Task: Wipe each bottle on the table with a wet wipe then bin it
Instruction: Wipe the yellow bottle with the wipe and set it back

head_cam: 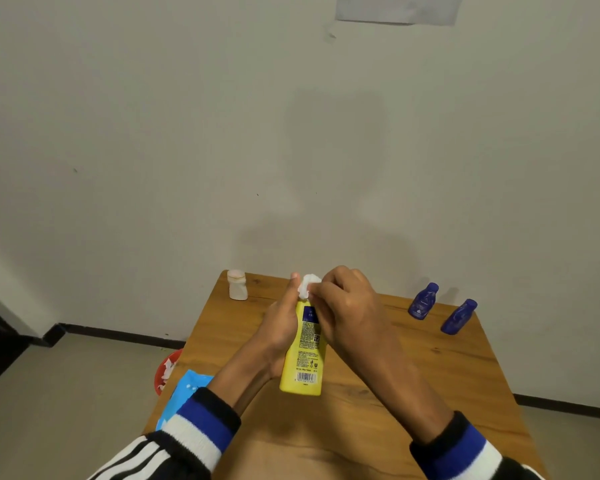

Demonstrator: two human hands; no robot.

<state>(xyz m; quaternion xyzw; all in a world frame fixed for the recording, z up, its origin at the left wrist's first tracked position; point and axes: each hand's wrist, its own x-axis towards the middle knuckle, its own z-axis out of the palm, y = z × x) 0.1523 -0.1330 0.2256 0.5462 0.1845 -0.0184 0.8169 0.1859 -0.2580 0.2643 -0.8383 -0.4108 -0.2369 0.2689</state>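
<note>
Two hands are busy over the middle of the tabletop (430, 368), and both are mine. Nearest me, my left hand (280, 327) wraps the yellow bottle (305, 355) from its left side, fingers curled round the body and thumb up near the top, holding it clear of the wood so I can reach every face. The bottle tilts away from me, base toward my chest, printed back label and barcode facing up; the plastic is bright yellow with a dark blue patch high on the label. My right hand (343, 299) pinches the wet wipe (307, 285), crumpled into a small white wad, and presses it against the bottle's top end, which I judge is the part being cleaned now.

At my left, a blue wipe packet (184, 393) overhangs the tabletop edge, and the red bin (165, 368) sits on the floor just past it, white scraps inside. Farther off stand a small white bottle (238, 285) at the far left corner and two dark blue bottles (424, 301) far right, within reach for their turn.
</note>
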